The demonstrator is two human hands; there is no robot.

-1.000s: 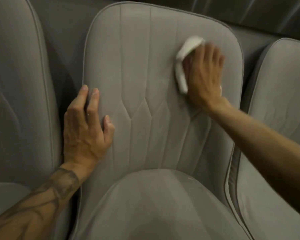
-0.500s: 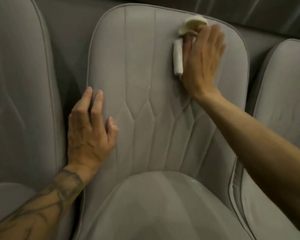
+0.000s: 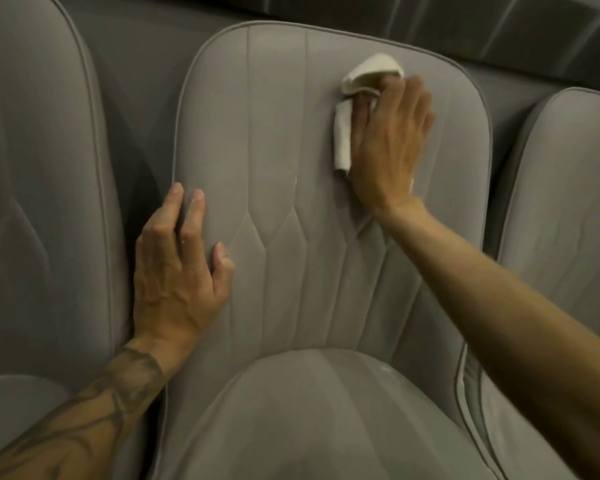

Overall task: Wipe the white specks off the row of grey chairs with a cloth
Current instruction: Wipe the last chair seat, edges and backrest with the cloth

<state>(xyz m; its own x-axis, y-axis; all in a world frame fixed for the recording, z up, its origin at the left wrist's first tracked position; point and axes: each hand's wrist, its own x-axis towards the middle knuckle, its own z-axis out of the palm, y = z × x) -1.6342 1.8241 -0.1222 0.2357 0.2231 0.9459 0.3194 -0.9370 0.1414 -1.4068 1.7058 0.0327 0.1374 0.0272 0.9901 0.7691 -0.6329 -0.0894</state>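
No legible txt, labels, brands or nos. anywhere in view.

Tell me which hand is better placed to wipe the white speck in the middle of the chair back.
Right. The right hand presses the cloth against the chair back, close beside the speck. The left hand rests on the back's left edge without a cloth.

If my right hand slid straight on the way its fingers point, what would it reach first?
The right hand lies flat on the cloth, fingers pointing up the middle chair's backrest. It would probably reach the backrest's piped top edge first, pushing the cloth's bunched fold ahead of it.
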